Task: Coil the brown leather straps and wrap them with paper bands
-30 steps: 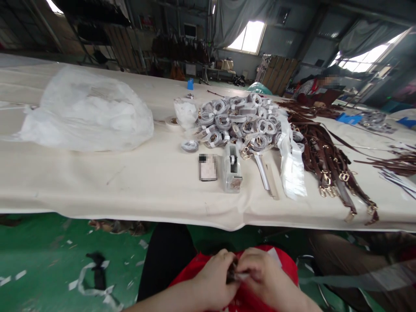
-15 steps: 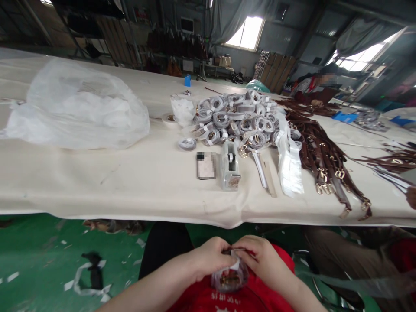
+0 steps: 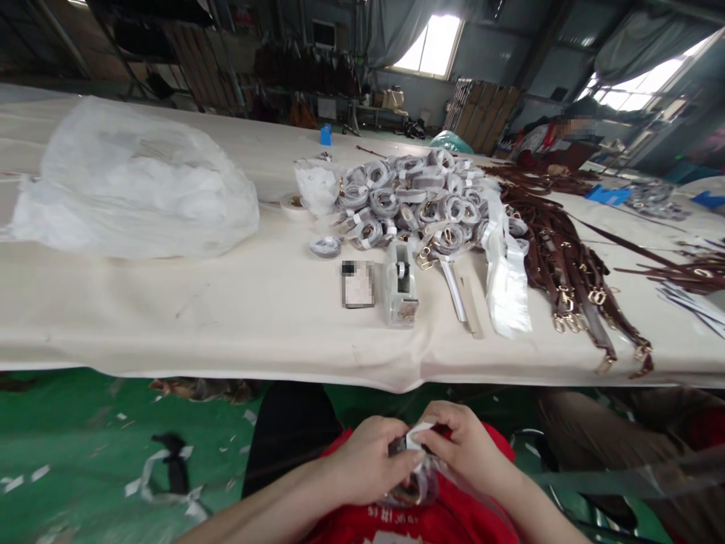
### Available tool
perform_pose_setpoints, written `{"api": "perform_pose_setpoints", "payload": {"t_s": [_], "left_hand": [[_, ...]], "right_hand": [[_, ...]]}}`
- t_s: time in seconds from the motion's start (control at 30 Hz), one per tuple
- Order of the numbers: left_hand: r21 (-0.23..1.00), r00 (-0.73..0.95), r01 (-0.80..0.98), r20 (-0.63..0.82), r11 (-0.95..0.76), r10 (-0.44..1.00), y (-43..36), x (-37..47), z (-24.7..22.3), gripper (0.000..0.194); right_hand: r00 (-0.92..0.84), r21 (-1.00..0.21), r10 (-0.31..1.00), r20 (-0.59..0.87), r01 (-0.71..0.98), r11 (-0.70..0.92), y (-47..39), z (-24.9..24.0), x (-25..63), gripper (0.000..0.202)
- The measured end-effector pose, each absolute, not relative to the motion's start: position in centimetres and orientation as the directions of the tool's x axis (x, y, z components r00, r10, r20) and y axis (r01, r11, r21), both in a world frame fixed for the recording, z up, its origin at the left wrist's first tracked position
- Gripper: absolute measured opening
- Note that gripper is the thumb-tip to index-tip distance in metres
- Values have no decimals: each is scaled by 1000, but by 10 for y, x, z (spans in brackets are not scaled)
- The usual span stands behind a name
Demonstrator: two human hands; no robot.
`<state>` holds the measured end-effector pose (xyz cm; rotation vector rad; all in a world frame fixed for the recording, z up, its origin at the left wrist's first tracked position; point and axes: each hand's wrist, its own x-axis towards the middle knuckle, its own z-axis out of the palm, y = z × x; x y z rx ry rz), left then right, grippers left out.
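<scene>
Above my lap, my left hand (image 3: 377, 459) grips the left side of a coiled strap in clear wrap (image 3: 416, 489), its thumb pressed on the coil. My right hand (image 3: 456, 438) pinches a small white paper piece (image 3: 420, 436) at the top of this coil. Both hands are close together, and their fingers hide part of the strap. On the table, a tape dispenser (image 3: 401, 283) stands near the front edge, right of a pixelated flat object (image 3: 358, 285). Behind them lies a heap of wrapped coiled straps (image 3: 413, 198).
A big translucent bag (image 3: 147, 189) lies on the cream table (image 3: 141, 317) at left. Brown straps with gold clasps (image 3: 566, 264) hang toward the front edge at right, beside white strips (image 3: 507, 283). A person (image 3: 538, 143) sits at the far right.
My right hand has risen slightly, and the white paper piece shows more clearly between my fingers. The coil has turned a little. The camera view has shifted slightly.
</scene>
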<state>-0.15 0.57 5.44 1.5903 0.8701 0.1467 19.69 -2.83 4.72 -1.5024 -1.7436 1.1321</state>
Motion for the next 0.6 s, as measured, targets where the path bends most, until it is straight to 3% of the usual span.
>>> {"api": "perform_pose_setpoints", "payload": {"t_s": [0.2, 0.6], "left_hand": [[871, 682, 456, -473, 182, 558, -5, 3, 55, 18], [870, 672, 445, -481, 212, 563, -11, 3, 53, 16]], "right_hand": [[-391, -931, 887, -246, 348, -105, -22, 58, 208, 16], [-351, -904, 842, -410, 278, -324, -23, 58, 202, 5]]}}
